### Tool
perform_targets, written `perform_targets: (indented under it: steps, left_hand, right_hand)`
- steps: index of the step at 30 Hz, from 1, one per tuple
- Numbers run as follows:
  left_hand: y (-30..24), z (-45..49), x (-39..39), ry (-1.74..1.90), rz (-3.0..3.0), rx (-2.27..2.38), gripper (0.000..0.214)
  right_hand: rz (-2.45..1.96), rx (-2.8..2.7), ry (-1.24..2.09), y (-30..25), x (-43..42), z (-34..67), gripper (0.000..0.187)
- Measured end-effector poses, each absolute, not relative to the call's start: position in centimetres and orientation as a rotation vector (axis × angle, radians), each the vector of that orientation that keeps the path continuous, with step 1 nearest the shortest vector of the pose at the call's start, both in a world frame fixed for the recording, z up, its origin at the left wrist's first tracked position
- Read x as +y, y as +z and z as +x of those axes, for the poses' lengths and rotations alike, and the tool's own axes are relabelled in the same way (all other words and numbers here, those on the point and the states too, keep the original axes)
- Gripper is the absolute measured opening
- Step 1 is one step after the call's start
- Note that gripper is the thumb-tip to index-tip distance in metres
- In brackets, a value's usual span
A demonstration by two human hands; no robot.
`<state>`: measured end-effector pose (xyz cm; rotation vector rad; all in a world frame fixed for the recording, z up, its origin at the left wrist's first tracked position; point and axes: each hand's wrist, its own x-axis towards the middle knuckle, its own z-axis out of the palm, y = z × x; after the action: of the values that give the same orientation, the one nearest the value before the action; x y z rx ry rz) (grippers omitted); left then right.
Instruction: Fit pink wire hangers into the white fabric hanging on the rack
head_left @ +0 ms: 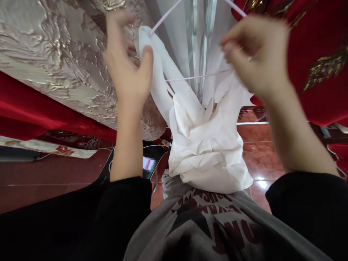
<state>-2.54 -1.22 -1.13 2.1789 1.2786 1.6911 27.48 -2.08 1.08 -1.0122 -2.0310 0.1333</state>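
Note:
A white garment point(206, 145) hangs in front of me from a thin pink hanger point(195, 77), its folds bunched low above my grey printed top. My left hand point(127, 69) is raised at the upper left and grips the garment's left shoulder, thumb pressed on the cloth next to the hanger's arm. At the upper right, my right hand point(255, 54) pinches the garment's right shoulder and the hanger wire with closed fingers.
A silver embossed curtain point(54, 54) fills the upper left, with red cloth point(40, 116) under it. More red cloth with gold trim point(320, 65) hangs at the right. Sheer white drapes point(190, 36) sit behind the hanger. Glossy red floor tiles point(252, 145) lie below.

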Motion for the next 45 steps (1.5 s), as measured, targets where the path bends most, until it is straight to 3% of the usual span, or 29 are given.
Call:
perform_targets:
  steps: [5,8,11,16,22,33,45]
  left_hand:
    - [-4.5,-2.2,-1.2,2.066,2.222,0.836,0.039]
    - [-7.8,-0.3,-2.3,2.351,1.757,0.941,0.016]
    - [-11.2,2.4,-3.6,2.51,1.475,1.078,0.007]
    - [-14.0,6.2,-5.3,2.192,1.296,1.186,0.025]
    - [-13.1,6.1,-6.0,2.066,1.431,1.314,0.019]
    - [-8.8,4.5,-7.8,1.651,1.338,1.064,0.011]
    - [-2.3,1.8,-5.5,1.866,1.362,0.863,0.016]
  right_hand:
    - [-1.001,-2.176,0.107,-6.6,-1.4,24.2,0.03]
    - [-1.112,-2.005,0.066,-8.9,-1.6,23.3,0.034]
    - [-1.114,-1.917,0.045,-9.5,-2.5,22.7,0.036]
    - [-1.108,-1.894,0.055,-9.3,-3.4,22.5,0.034]
    - [-1.113,-1.874,0.053,-9.7,-4.0,22.9,0.035]
    - [-1.123,-1.845,0.005,-10.0,-2.9,22.1,0.033]
    - [-1.108,-1.865,0.059,-9.5,-3.7,22.6,0.026]
